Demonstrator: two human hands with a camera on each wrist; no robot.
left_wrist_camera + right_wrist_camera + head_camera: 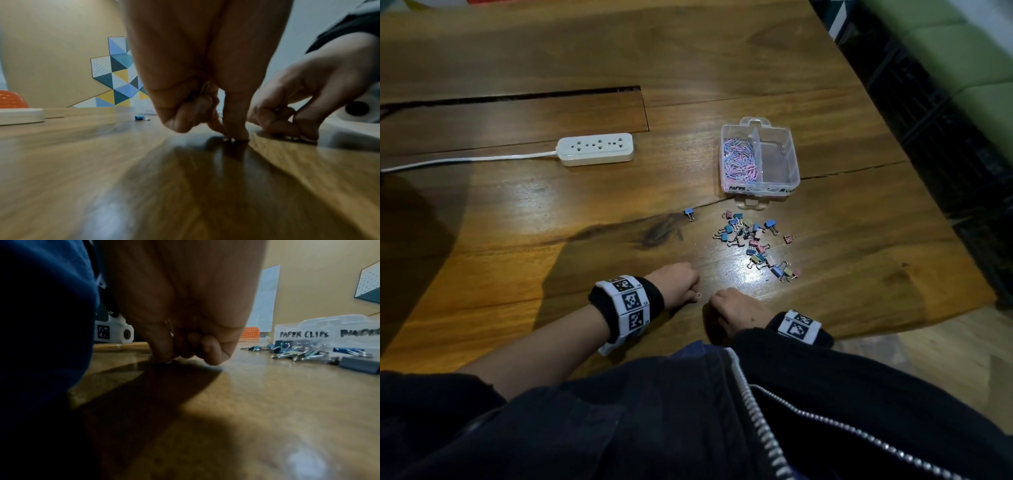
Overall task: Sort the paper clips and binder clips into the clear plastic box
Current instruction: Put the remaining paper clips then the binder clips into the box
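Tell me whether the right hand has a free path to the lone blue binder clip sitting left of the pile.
Probably not directly. The blue binder clip lies in the open on the table, but the left hand sits between it and the right hand, so the right hand would need to cross over it.

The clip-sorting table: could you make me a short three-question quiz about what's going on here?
1. True or false: the right compartment of the clear plastic box already holds binder clips.
2. Where do the binder clips lie? A) in the box B) loose on the table, nearer the person than the box C) on the power strip
3. Fill in: the left hand has its fingertips on a small ____ clip on the table; the right hand is close beside.

Key: 1 false; 2 B; 3 paper
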